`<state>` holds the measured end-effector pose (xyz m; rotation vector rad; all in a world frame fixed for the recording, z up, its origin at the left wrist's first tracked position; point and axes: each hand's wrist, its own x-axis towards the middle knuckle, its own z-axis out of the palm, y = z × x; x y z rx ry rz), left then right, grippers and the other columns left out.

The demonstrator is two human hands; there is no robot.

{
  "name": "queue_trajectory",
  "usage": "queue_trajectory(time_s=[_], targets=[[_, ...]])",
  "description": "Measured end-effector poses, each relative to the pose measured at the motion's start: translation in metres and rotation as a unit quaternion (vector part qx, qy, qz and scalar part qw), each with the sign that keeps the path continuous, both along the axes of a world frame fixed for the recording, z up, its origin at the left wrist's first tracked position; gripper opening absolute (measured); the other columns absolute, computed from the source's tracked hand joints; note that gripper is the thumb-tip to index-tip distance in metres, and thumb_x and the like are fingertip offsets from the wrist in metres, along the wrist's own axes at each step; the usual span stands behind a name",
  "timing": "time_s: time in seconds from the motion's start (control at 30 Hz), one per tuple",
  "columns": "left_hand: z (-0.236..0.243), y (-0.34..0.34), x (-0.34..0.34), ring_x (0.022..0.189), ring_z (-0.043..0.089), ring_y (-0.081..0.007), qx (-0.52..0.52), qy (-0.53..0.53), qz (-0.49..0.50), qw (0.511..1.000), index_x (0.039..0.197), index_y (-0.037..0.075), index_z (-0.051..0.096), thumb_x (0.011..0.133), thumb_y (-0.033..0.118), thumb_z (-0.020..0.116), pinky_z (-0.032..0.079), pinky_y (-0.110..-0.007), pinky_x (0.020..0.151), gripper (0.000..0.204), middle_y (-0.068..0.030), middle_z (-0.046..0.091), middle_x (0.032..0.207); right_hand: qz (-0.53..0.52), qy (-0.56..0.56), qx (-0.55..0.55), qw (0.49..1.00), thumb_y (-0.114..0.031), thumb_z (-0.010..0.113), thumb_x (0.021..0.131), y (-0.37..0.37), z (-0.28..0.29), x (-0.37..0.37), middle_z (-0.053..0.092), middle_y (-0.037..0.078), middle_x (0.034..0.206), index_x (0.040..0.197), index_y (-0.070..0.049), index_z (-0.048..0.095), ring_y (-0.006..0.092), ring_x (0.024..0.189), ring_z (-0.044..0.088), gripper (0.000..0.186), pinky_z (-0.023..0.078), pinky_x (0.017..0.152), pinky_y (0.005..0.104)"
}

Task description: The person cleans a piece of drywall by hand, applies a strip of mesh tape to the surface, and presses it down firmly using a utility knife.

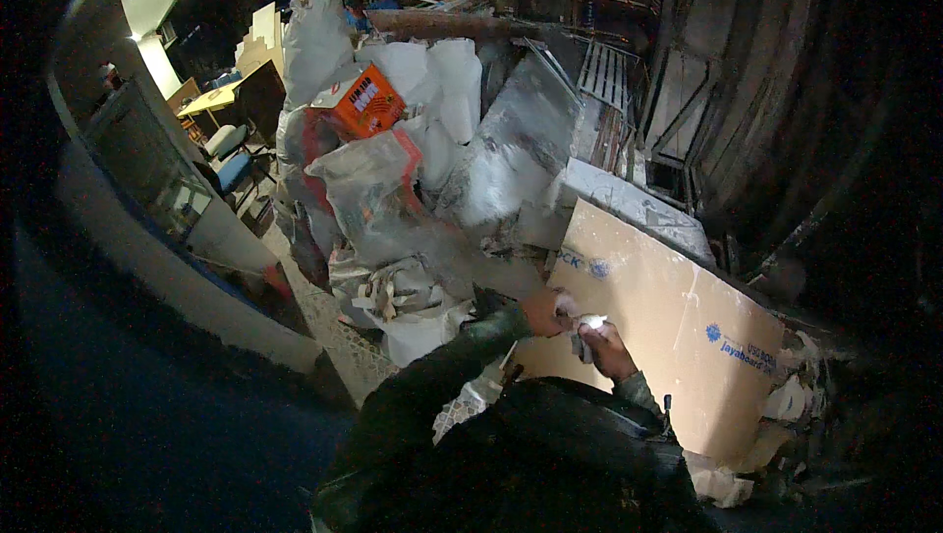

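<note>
My left hand (545, 313) reaches across from the left, its fingers closed and meeting my right hand. Fingers curled, my right hand (609, 352) is beside it, around a small pale thing (593, 322) with a very bright white spot. Too little of that thing shows to name it, and I cannot tell whether both hands grip it. Right below and behind my hands lies a large brown paper-faced board (678, 336) with blue printing, a dust-streaked face and a broken right end.
Bulging pale sacks (368, 184) and an orange-and-white carton (368, 103) are heaped ahead. An open sack of torn scraps (403, 297) stands left of my hands. Broken board pieces (722, 484) lie at right. A slatted metal frame (603, 71) and chairs (232, 169) are farther off.
</note>
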<state>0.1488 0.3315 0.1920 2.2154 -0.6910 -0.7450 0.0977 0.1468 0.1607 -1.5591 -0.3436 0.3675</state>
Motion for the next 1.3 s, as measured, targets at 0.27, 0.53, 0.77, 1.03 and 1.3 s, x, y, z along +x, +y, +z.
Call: queue_trajectory(time_s=[0.27,0.53,0.77,1.03,1.3], targets=[[-0.026,-0.004,-0.007,0.067,0.055,-0.0131,-0.158,-0.095,-0.036,0.982,0.103,0.005,0.052,0.073,0.03,0.057,0.045,-0.03,0.059,0.04,-0.0091,0.058,0.084,0.082,-0.09,-0.099,0.988,-0.028,0.043,0.083,-0.014,0.03,-0.003,0.051,0.008,0.077,0.091,-0.002,0.051,0.0177,0.07,0.047,0.028,0.04,0.065,0.0306],[0.007,-0.011,-0.017,0.071,0.054,-0.0149,-0.132,0.097,0.003,0.986,0.104,0.004,0.052,0.072,0.027,0.061,0.044,-0.03,0.066,0.041,-0.0084,0.058,0.081,0.021,-0.169,-0.112,0.979,-0.018,0.046,0.079,-0.018,0.04,-0.005,0.054,0.013,0.093,0.103,-0.001,0.048,0.0214,0.081,0.053,0.029,0.042,0.072,0.032],[0.01,-0.008,-0.024,0.054,0.048,-0.0081,-0.13,-0.033,0.003,0.991,0.087,0.001,0.057,0.072,0.024,0.062,0.041,-0.024,0.052,0.028,-0.0037,0.052,0.059,0.044,-0.009,-0.056,0.997,-0.011,0.054,0.076,-0.03,0.029,-0.002,0.058,0.005,0.084,0.098,-0.001,0.052,0.0108,0.078,0.054,0.024,0.043,0.071,0.023],[-0.008,-0.019,-0.034,0.06,0.044,-0.007,-0.342,0.066,0.133,0.928,0.084,-0.001,0.054,0.073,0.014,0.061,0.037,-0.024,0.052,0.02,-0.0013,0.052,0.068,-0.015,0.041,0.067,0.997,-0.009,0.055,0.077,-0.052,-0.004,-0.01,0.053,0.003,0.066,0.076,-0.002,0.05,0.0075,0.054,0.046,0.008,0.036,0.047,0.0218],[-0.003,-0.027,-0.038,0.059,0.043,-0.0098,-0.147,-0.175,0.172,0.958,0.083,-0.001,0.053,0.072,0.017,0.06,0.037,-0.026,0.055,0.022,-0.0053,0.051,0.064,-0.051,0.084,0.074,0.992,-0.009,0.053,0.078,-0.033,0.008,-0.023,0.048,0.002,0.061,0.073,-0.003,0.047,0.0073,0.051,0.044,0.01,0.035,0.046,0.0223]])
